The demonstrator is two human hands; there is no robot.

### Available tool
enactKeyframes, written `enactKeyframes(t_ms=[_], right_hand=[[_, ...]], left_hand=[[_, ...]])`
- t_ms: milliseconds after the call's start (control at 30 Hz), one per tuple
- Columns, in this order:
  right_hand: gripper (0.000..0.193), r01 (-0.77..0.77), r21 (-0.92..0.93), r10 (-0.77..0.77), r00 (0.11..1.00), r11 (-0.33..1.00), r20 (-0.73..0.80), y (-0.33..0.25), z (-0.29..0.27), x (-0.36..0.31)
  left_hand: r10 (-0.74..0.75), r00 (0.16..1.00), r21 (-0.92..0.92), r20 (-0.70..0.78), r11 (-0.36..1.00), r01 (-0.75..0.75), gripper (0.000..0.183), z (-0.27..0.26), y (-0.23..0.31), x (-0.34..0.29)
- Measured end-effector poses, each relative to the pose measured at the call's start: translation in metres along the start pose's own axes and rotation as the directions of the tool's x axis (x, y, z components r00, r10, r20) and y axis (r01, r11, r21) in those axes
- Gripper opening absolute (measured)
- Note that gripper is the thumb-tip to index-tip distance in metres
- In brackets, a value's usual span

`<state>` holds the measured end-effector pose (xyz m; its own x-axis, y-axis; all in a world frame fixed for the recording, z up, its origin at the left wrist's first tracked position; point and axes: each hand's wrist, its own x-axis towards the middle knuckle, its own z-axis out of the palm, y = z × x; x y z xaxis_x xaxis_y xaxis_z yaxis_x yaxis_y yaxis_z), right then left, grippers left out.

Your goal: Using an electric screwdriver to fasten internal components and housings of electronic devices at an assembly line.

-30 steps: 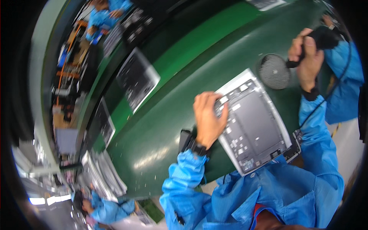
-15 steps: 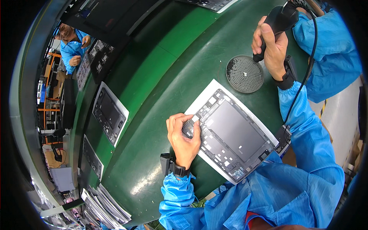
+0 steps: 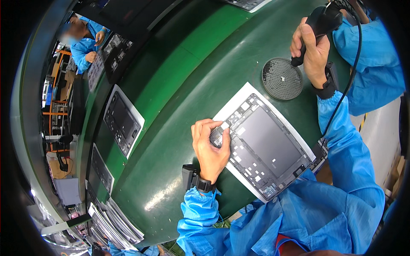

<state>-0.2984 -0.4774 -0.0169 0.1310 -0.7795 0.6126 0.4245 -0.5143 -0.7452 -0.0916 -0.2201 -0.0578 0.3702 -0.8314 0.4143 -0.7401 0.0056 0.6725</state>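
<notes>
In front of me a flat tablet housing lies tilted on a white sheet. Small white pieces and metal parts dot its inside, beside a large grey panel. My left hand holds the housing's left edge, thumb on the upper face and fingers curled at the rim. Raised at the upper right, my right hand is wrapped round a black corded hand tool. The tool's slim lower end is over the edge of a round perforated dish, which bears a small white piece. The tool's exact kind is unclear.
More tablet housings on white sheets lie along the bright green strip at left. A stack of papers stands lower left. A black cable hangs beside my right arm. Another person in blue works far left; a blue sleeve is close right.
The whole view has shifted slightly, with the housing and dish appearing higher and farther right. Both hands keep their holds.
</notes>
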Motion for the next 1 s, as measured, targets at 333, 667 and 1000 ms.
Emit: enactKeyframes(t_ms=[333, 667, 1000], right_hand=[[0.021, 0.029, -0.085, -0.033, 0.999, 0.996, -0.04, -0.003, 0.006, -0.003], [0.021, 0.041, -0.08, -0.044, 0.998, 0.996, -0.047, -0.017, 0.017, -0.006], [0.041, -0.273, 0.22, 0.166, 0.898, 0.937, 0.408, -0.036, 0.156, -0.082]], left_hand=[[-0.008, 1.0, -0.01, 0.016, 1.0, 0.008, 0.02, -0.001, -0.004, 0.0], [0.008, 1.0, -0.015, 0.0, 1.0, -0.008, 0.02, -0.001, -0.004, -0.002], [0.013, 0.999, -0.037, -0.039, 0.999, -0.015, 0.021, 0.003, -0.006, 0.001]])
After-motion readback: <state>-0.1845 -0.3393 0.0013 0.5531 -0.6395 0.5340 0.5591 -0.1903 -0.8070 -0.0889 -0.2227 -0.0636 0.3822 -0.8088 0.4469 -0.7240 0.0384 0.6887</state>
